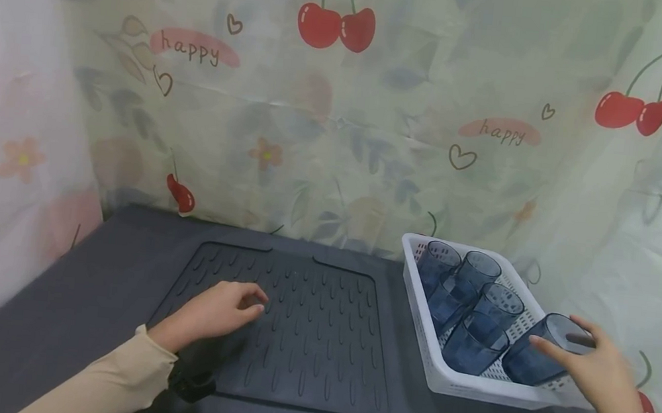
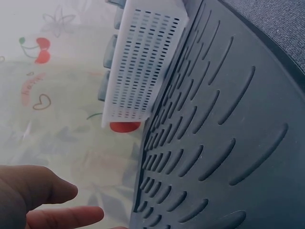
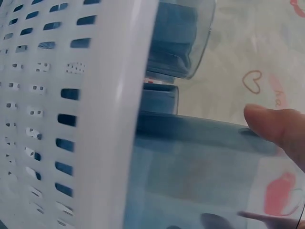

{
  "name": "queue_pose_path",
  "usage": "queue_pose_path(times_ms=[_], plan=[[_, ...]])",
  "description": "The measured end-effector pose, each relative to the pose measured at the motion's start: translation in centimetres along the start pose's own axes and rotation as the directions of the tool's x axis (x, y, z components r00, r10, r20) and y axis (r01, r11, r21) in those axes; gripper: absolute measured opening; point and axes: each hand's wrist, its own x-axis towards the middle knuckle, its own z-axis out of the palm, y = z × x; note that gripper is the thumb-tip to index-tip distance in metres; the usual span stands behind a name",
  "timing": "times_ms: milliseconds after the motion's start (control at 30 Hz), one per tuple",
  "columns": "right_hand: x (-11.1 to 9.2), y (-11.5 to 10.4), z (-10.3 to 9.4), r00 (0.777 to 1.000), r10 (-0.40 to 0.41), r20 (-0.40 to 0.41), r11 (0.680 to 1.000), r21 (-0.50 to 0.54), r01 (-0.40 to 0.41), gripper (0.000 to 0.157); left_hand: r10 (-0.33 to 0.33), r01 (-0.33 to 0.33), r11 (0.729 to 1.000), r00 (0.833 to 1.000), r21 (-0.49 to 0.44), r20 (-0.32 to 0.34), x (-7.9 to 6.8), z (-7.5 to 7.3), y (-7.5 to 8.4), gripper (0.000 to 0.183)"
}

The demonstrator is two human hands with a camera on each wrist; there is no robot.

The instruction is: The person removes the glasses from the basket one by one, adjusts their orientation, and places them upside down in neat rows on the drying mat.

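My right hand (image 1: 605,369) grips a blue glass cup (image 1: 534,359) near its rim, thumb on one side and fingers on the other. That cup stands tilted in the near right corner of a white perforated basket (image 1: 440,380). In the right wrist view the thumb presses the side of the same cup (image 3: 200,162), its lower part hidden by the basket wall (image 3: 107,114). Several more blue glass cups (image 1: 476,343) fill the basket's left side. My left hand (image 1: 219,309) hovers over a dark ridged drying mat (image 1: 318,338), fingers loosely bent and holding nothing.
A dark grey table (image 1: 89,290) carries the mat and, to its right, the basket. Behind and at both sides hangs a printed curtain (image 1: 338,134) with cherries and flowers. Black camera straps (image 1: 191,382) sit at both wrists.
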Motion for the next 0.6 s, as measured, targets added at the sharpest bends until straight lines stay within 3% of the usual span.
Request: queue_pose_path(times_ms=[300,600], plan=[[-0.8,-0.3,-0.7,0.985,0.072,-0.156,0.995,0.076,-0.060,0.105,0.011,-0.010,1.000,1.000,-0.029,0.006,0.0,-0.2,0.2,0.022],[-1.5,-0.8,-1.0,0.951,0.111,-0.289,0.983,0.170,-0.063,0.102,0.081,-0.083,0.995,0.996,-0.050,-0.034,-0.2,-0.6,0.3,0.029]])
